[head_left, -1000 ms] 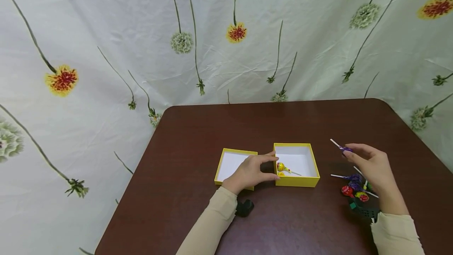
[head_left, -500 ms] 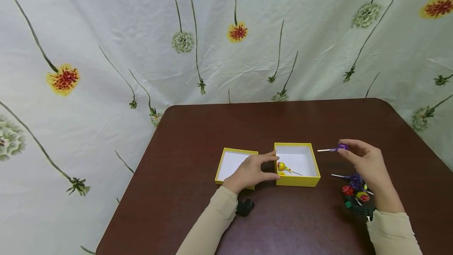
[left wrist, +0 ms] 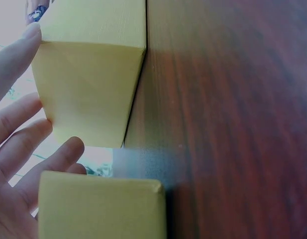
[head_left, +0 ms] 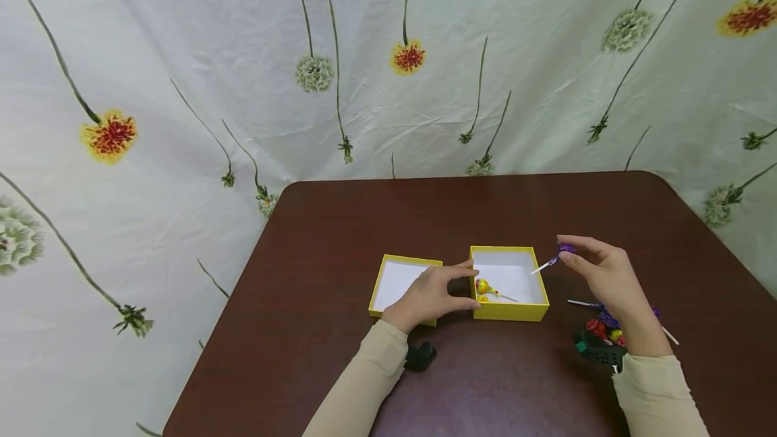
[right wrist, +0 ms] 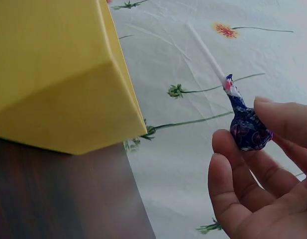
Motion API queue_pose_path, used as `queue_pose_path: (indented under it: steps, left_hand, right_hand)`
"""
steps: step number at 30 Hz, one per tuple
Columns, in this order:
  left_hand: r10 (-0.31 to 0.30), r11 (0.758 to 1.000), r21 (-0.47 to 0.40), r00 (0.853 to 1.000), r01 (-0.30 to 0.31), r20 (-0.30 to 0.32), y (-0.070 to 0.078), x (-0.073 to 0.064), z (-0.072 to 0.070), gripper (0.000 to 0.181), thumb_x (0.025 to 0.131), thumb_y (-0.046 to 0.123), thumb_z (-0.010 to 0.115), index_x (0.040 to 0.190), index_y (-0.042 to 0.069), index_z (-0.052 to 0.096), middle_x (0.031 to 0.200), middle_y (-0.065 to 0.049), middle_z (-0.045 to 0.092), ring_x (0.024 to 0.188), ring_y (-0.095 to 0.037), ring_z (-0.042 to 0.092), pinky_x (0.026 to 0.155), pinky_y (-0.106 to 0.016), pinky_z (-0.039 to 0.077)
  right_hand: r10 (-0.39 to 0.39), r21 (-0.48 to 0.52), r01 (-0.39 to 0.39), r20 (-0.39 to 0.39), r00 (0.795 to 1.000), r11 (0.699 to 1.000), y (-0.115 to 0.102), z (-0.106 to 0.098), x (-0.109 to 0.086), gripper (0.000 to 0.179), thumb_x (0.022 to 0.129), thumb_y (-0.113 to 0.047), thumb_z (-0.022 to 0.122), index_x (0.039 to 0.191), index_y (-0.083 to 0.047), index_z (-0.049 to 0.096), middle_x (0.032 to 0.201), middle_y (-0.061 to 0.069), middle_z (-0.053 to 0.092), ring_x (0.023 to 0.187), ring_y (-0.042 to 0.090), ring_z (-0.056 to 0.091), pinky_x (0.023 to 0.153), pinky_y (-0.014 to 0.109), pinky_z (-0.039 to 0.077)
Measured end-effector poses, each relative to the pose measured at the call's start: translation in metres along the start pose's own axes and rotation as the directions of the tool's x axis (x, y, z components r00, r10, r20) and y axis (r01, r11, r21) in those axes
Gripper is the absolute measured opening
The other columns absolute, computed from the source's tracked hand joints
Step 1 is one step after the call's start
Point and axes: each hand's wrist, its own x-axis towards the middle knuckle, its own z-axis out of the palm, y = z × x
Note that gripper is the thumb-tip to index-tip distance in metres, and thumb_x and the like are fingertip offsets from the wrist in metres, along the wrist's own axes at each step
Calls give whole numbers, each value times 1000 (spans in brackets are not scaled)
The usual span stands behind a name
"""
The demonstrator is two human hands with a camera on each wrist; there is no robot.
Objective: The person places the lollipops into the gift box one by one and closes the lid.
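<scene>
In the head view my right hand [head_left: 607, 275] pinches a purple-wrapped lollipop [head_left: 566, 249] by its candy end. Its white stick points down and left, over the right rim of the open yellow box [head_left: 511, 313]. The right wrist view shows this lollipop [right wrist: 250, 127] between thumb and fingers, beside the box's outer wall [right wrist: 68, 109]. My left hand [head_left: 427, 294] holds the box at its left side, thumb near the front corner and fingertips at the rim. A yellow-wrapped lollipop [head_left: 483, 286] lies inside the box, with another yellow bit by it.
Left of the box lies a shallow yellow-edged lid [head_left: 394, 282], partly under my left hand. Several lollipops, including a red one [head_left: 596, 328], lie on the brown table [head_left: 340, 221] beneath my right wrist. A floral cloth [head_left: 364, 106] hangs behind the table.
My right hand has moved left with the purple lollipop, from above the pile to the box's right edge. The stick has swung to point downward. My left hand stays at the box.
</scene>
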Motion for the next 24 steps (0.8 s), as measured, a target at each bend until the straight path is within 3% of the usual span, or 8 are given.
queue_pose_path:
  steps: [3, 7, 9, 11, 17, 24]
  left_hand:
    - [8, 1000, 5, 1000, -8, -3, 0, 0, 0, 61, 85, 38, 79, 140, 20, 60, 155, 6, 45, 137, -14, 52, 115, -36, 42]
    - [20, 999, 29, 1000, -20, -8, 0, 0, 1, 61, 85, 38, 79, 140, 18, 60, 154, 3, 48, 135, -15, 54, 115, -38, 41]
    - [23, 999, 41, 1000, -23, -7, 0, 0, 0, 61, 85, 37, 79, 139, 17, 61, 153, 2, 49, 134, -16, 55, 115, -38, 42]
    - [21, 999, 38, 1000, -20, -6, 0, 0, 0, 60, 85, 36, 80, 139, 17, 61, 153, 2, 48, 134, -16, 55, 115, -37, 42]
    - [21, 999, 28, 1000, -21, -5, 1, 1, 0, 60, 85, 36, 80, 139, 17, 61, 153, 2, 49, 134, -15, 54, 110, -31, 46]
    - [14, 999, 36, 1000, -14, -5, 2, 1, 0, 60, 85, 38, 79, 138, 17, 62, 152, 2, 50, 135, -15, 54, 111, -31, 46]
  right_hand:
    - [-22, 9, 22, 0, 1000, 1000, -4, 5, 1, 40, 100, -25, 63, 132, -3, 61, 119, -9, 64, 96, -12, 54, 79, 13, 54]
    - [-42, 72, 42, 0, 999, 996, -9, 12, 4, 34, 98, -20, 67, 126, -1, 63, 103, -27, 60, 90, -10, 60, 76, 10, 54]
    - [-44, 84, 43, 9, 999, 996, -11, 15, 6, 34, 97, -20, 67, 125, -1, 64, 102, -27, 60, 89, -10, 62, 76, 13, 56]
    - [-38, 93, 35, 27, 999, 995, -14, 18, 7, 34, 98, -19, 67, 127, -1, 64, 105, -21, 62, 89, -9, 62, 77, 14, 57]
    - [-26, 91, 17, 101, 995, 996, -22, 26, 12, 38, 98, -14, 65, 134, -1, 62, 125, 18, 66, 92, -5, 61, 80, 14, 55]
    - [-36, 80, 22, 175, 984, 997, -27, 40, 19, 32, 95, -8, 68, 125, 0, 63, 119, 22, 68, 93, 11, 66, 79, 13, 55]
